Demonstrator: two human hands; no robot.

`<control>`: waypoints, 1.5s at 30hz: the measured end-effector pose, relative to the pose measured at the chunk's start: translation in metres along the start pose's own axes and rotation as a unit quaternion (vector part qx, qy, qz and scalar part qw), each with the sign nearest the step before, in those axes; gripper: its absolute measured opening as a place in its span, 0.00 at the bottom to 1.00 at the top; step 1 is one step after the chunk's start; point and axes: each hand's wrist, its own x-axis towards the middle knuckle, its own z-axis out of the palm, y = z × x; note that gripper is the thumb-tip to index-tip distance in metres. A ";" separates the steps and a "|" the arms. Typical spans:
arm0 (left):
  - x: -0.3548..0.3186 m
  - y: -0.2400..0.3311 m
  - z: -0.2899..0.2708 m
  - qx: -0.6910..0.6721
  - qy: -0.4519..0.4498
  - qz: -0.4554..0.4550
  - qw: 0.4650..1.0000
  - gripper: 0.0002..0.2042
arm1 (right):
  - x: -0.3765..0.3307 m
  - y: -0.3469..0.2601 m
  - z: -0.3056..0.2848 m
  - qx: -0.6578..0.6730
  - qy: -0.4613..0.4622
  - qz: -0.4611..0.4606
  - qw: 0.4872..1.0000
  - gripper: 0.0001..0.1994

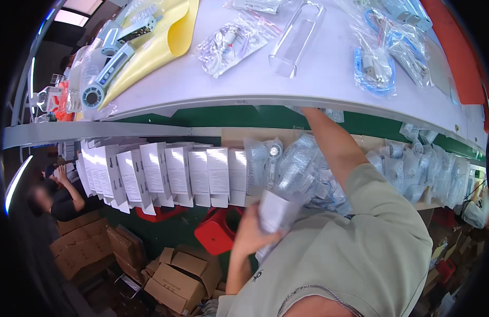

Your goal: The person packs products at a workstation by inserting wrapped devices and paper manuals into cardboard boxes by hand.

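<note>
Close to my chest, my left hand (250,231) is closed around a white box-like pack (273,210); it is slightly blurred, and a translucent wrapping seems to surround it. My right forearm (331,140) stretches forward beneath the edge of the upper shelf (223,95), which hides the right hand and anything in it. Below that forearm lies a heap of bubble-wrapped items (305,164). Left of the heap, a row of white printed boxes (200,177) stands on the lower shelf, several of them leaning.
On the upper shelf lie a clear plastic case (297,39), a bag of small parts (236,42), bagged blue cables (374,68), a grey handheld device (109,74) and a yellow sheet (160,47). More wrapped items (413,169) fill the right. Below are a red stool (218,232) and cartons (176,280). Another person (62,193) sits left.
</note>
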 end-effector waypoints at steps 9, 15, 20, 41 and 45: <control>0.021 -0.069 -0.015 -0.410 -0.077 -0.092 0.904 0.35 | -0.015 0.050 -0.040 0.140 -0.194 0.170 0.956 0.27; 0.096 -0.019 -0.005 -0.696 0.192 0.016 0.692 0.25 | -0.070 -0.089 -0.293 0.246 -0.363 0.174 0.882 0.28; 0.112 0.001 0.027 -0.763 0.205 0.035 0.612 0.28 | -0.130 -0.138 -0.338 0.091 -0.290 0.052 0.951 0.30; 0.084 0.011 0.066 -0.695 0.240 0.016 0.678 0.28 | -0.065 -0.127 -0.336 0.051 -0.460 -0.156 0.872 0.28; 0.081 0.017 0.076 -0.675 0.177 -0.011 0.716 0.29 | -0.058 -0.130 -0.309 0.138 -0.464 -0.108 0.868 0.22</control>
